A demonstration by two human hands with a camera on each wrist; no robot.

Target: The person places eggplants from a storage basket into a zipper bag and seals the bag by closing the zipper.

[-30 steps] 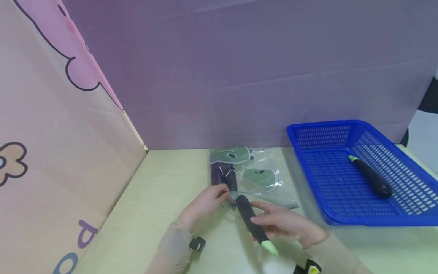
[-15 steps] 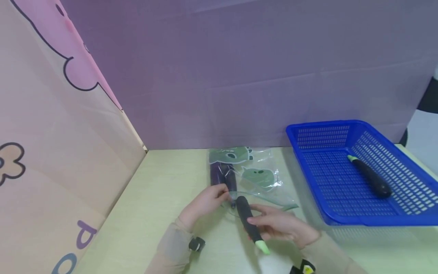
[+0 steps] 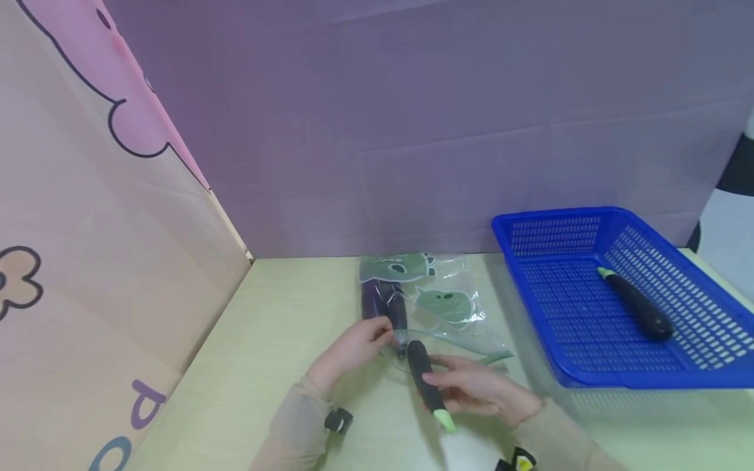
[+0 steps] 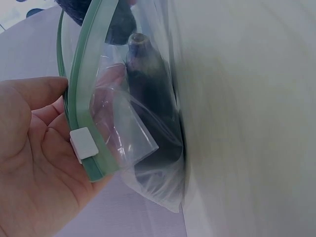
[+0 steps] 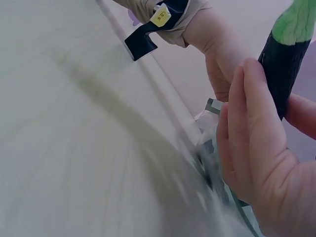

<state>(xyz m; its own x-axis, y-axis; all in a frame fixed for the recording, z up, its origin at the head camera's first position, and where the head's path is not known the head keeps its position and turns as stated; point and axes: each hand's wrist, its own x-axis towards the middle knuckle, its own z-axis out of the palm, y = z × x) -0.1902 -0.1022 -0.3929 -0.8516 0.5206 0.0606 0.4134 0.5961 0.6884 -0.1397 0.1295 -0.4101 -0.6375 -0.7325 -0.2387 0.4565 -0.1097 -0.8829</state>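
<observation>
My left hand [image 3: 357,345] pinches the green-edged mouth of a clear zip bag [image 3: 446,320]; its white slider [image 4: 84,143] shows near the palm in the left wrist view. Inside the bag lie dark eggplants [image 3: 384,302], side by side at its left. My right hand [image 3: 480,389] holds another eggplant [image 3: 425,376] between thumb and fingers. This one tilts, its dark rounded end at the bag's mouth and its light green stem end [image 5: 295,22] toward me.
A blue mesh basket [image 3: 538,314] stands at the right with one eggplant [image 3: 639,304] in it. A purple cloth wall [image 3: 377,131] closes the back of the pale table [image 3: 283,307], and a printed sheet [image 3: 118,261] rises at the left.
The stem end of the eggplant in my right hand has swung left, and that hand has shifted slightly left with it. My left hand keeps its place at the bag's mouth.
</observation>
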